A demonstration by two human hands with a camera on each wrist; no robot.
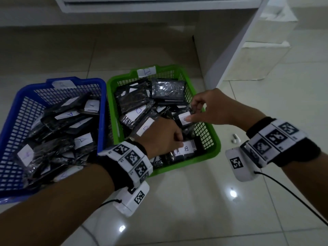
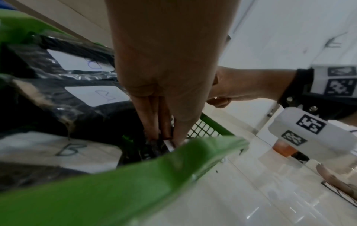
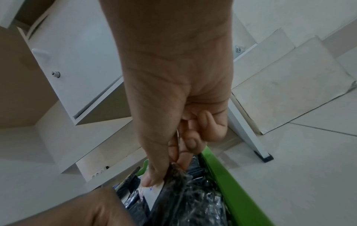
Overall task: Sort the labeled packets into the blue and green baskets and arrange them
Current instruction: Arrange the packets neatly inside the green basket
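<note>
The blue basket [image 1: 102, 110] on the left holds several black packets with white "A" labels. The green basket [image 1: 211, 151] beside it holds several packets labelled "B". My left hand [image 1: 178, 140] reaches into the green basket's near right corner and grips a "B" packet [image 1: 188, 150], thumb on its label. In the left wrist view the left hand [image 2: 168, 137] clamps that packet's white edge [image 2: 168, 144] just behind the green rim [image 2: 115, 191]. My right hand [image 1: 192, 112] pinches the plastic top of another labelled packet [image 1: 184, 119] by the basket's right wall. The right wrist view shows the right hand's [image 3: 170, 172] pinch on the crinkled packet [image 3: 185, 191].
Both baskets stand side by side on a glossy tiled floor [image 1: 195, 201]. A white furniture panel [image 1: 239, 50] rises to the right behind the green basket. A small white object [image 1: 234, 137] lies on the floor to the right. A cable [image 1: 292, 197] trails from my right wrist.
</note>
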